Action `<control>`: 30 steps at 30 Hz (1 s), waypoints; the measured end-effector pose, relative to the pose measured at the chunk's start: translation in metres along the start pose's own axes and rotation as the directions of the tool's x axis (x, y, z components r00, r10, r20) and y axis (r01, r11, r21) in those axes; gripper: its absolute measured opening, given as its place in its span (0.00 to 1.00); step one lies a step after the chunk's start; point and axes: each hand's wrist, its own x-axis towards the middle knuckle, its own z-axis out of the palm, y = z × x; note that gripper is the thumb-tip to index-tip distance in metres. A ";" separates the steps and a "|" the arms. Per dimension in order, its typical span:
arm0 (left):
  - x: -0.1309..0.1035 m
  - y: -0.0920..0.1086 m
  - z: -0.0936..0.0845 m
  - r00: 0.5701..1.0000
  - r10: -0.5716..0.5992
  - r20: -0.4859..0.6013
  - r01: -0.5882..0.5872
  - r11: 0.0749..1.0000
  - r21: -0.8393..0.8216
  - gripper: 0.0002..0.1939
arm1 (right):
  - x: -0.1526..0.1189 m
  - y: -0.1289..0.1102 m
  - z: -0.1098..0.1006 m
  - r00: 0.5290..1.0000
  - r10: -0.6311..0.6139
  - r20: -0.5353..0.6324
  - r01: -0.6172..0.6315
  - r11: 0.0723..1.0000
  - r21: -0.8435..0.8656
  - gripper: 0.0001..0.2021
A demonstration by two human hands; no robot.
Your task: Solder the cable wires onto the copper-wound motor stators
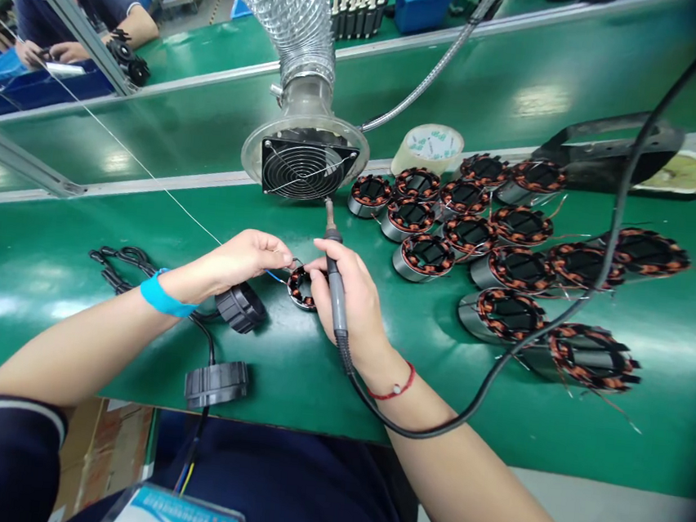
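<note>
My right hand [350, 294] is closed around the handle of a soldering iron [335, 280], its tip pointing away towards the fan. Thumb and fingers of that hand also reach to a copper-wound motor stator [302, 287] on the green bench. My left hand [248, 260] pinches at a thin dark wire [294, 262] by the stator's far edge. A blue wire [275, 276] runs to the stator from the left. Below my left wrist lies a black round cap [241, 307] with a cable. Another ribbed black cap [216, 384] sits nearer the bench edge.
Several wound stators [422, 256] stand in rows on the right. A fume extractor fan [308, 168] hangs ahead under a foil duct [279, 8]. The iron's cord [486, 397] loops over my right forearm. Behind is a tape roll [429, 147]; a co-worker's hands [51, 54] show far left.
</note>
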 end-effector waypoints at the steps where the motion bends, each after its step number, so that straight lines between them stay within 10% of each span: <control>1: 0.000 0.000 0.000 1.000 0.000 -0.006 0.001 1.000 0.012 0.08 | 0.000 0.000 0.000 1.000 -0.004 -0.004 0.004 1.000 -0.003 0.18; 9: -0.008 0.001 -0.027 0.972 -0.075 0.224 0.051 0.993 0.110 0.11 | -0.001 -0.006 -0.003 0.999 -0.053 -0.004 0.053 0.999 -0.005 0.19; 18: -0.006 -0.004 -0.014 0.986 -0.044 0.163 0.037 0.998 0.045 0.14 | -0.001 -0.006 -0.004 0.998 -0.061 0.014 0.061 0.998 -0.033 0.17; 24: -0.015 0.000 -0.034 0.937 -0.185 0.296 0.173 0.983 0.065 0.10 | -0.001 -0.006 -0.005 0.998 -0.060 0.008 0.060 0.998 -0.024 0.18; 30: -0.018 -0.005 -0.038 0.968 -0.141 0.210 0.162 0.983 -0.088 0.06 | -0.001 -0.008 -0.006 0.999 -0.021 0.035 0.022 1.000 -0.020 0.17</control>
